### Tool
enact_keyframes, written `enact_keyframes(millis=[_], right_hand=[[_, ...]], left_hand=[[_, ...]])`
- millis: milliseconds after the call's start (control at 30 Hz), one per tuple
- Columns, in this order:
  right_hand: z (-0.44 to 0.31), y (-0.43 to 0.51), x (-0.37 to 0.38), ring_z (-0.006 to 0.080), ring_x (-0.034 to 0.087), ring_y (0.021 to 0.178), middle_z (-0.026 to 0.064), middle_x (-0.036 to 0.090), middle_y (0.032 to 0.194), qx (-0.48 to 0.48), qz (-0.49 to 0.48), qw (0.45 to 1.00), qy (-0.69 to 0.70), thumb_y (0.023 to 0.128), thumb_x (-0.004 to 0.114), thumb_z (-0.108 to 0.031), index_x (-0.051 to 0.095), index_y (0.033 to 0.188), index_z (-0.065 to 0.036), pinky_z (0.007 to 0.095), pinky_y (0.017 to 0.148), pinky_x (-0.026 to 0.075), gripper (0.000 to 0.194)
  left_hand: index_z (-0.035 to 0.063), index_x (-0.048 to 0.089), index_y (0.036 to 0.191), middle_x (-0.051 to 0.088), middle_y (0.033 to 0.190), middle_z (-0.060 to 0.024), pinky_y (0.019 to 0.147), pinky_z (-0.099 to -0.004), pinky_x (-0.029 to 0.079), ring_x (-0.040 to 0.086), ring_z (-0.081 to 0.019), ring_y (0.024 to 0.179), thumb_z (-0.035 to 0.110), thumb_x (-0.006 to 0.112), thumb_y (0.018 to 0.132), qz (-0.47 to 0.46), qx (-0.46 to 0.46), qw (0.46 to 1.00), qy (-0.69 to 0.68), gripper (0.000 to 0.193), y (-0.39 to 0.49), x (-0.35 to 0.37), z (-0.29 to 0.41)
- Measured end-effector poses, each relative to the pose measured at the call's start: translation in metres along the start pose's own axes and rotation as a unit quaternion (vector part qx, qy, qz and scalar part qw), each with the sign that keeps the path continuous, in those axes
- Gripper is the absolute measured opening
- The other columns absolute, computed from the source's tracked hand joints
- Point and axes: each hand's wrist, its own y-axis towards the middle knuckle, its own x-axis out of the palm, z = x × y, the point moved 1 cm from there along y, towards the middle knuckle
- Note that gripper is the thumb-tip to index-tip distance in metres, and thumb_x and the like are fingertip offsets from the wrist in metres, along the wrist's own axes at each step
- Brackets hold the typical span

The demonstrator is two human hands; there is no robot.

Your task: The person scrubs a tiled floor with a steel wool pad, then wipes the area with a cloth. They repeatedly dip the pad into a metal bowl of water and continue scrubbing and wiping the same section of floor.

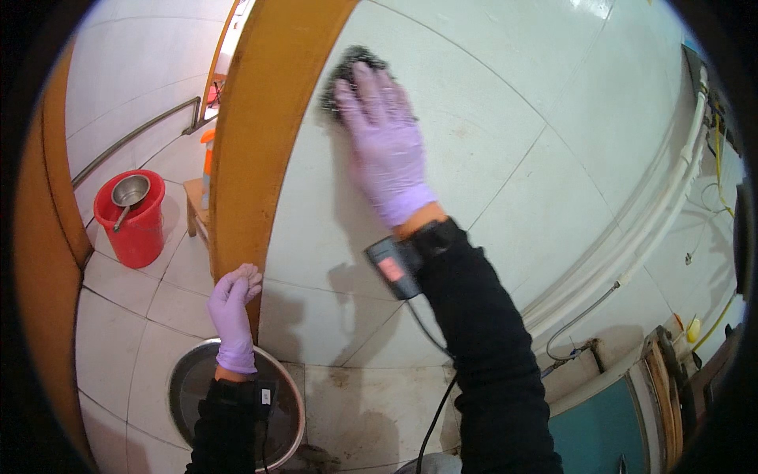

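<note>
My right hand [388,139], in a purple disposable glove, presses a dark steel-wool scouring pad [359,57] flat against the white tiled wall [503,136]. The pad is slightly blurred and mostly covered by my fingers, close to the brown wooden door frame [260,148]. Lower left, my left hand [234,317], gloved the same way, has its fingers curled together at the frame's lower part; nothing shows in them, and whether they touch the wood cannot be told. Beneath my left wrist stands a round metal basin [296,409] of dark water, partly hidden by my forearm.
Through the doorway, a red bucket [139,240] holds a metal ladle [131,189], near a small wooden stool [197,207]. White pipes [645,252] run along the right wall above a teal panel [604,432]. A black cable [435,418] hangs from the device on my right wrist.
</note>
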Motion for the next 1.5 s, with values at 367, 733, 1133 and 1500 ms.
enact_keyframes(millis=[367, 733, 1133, 1500], right_hand=[[0.073, -0.012, -0.044, 0.0374, 0.027, 0.145, 0.0249, 0.032, 0.153, 0.281, 0.139, 0.948, -0.062, 0.087, 0.041, 0.003, 0.039, 0.146, 0.0, 0.0474, 0.121, 0.019, 0.059], [0.136, -0.06, -0.082, 0.039, 0.029, 0.143, 0.025, 0.036, 0.151, 0.251, 0.13, 0.943, -0.177, 0.086, 0.043, 0.002, 0.042, 0.143, 0.003, 0.0461, 0.12, 0.022, 0.057], [0.1, -0.17, -0.076, 0.0418, 0.03, 0.143, 0.0245, 0.032, 0.153, 0.246, 0.025, 0.964, -0.099, 0.083, 0.044, 0.008, 0.043, 0.145, -0.004, 0.0458, 0.117, 0.028, 0.064], [0.167, -0.124, -0.088, 0.0371, 0.026, 0.145, 0.0224, 0.029, 0.156, 0.157, 0.053, 0.978, -0.126, 0.088, 0.046, 0.002, 0.038, 0.147, -0.004, 0.0441, 0.12, 0.023, 0.06]], left_hand=[[-0.0072, 0.063, 0.114, 0.068, 0.105, -0.0152, 0.078, -0.0262, 0.055, 0.068, -0.0198, 0.092, 0.013, 0.055, 0.097, 0.1, 0.005, 0.995, 0.018, 0.027, 0.025, -0.05, 0.046], [-0.0065, 0.062, 0.116, 0.067, 0.109, -0.0165, 0.087, -0.0309, 0.052, 0.066, -0.0223, 0.099, 0.019, 0.055, 0.097, 0.057, 0.011, 0.998, 0.023, 0.033, 0.028, -0.066, 0.055], [-0.0056, 0.061, 0.117, 0.067, 0.112, -0.0155, 0.086, -0.0296, 0.051, 0.065, -0.022, 0.102, 0.023, 0.053, 0.098, -0.008, -0.019, 0.997, 0.08, 0.035, 0.017, -0.041, 0.025], [-0.0043, 0.06, 0.121, 0.067, 0.113, -0.0135, 0.086, -0.0271, 0.052, 0.065, -0.0195, 0.103, 0.026, 0.055, 0.099, -0.021, -0.007, 0.994, 0.111, 0.038, 0.015, -0.027, 0.005]])
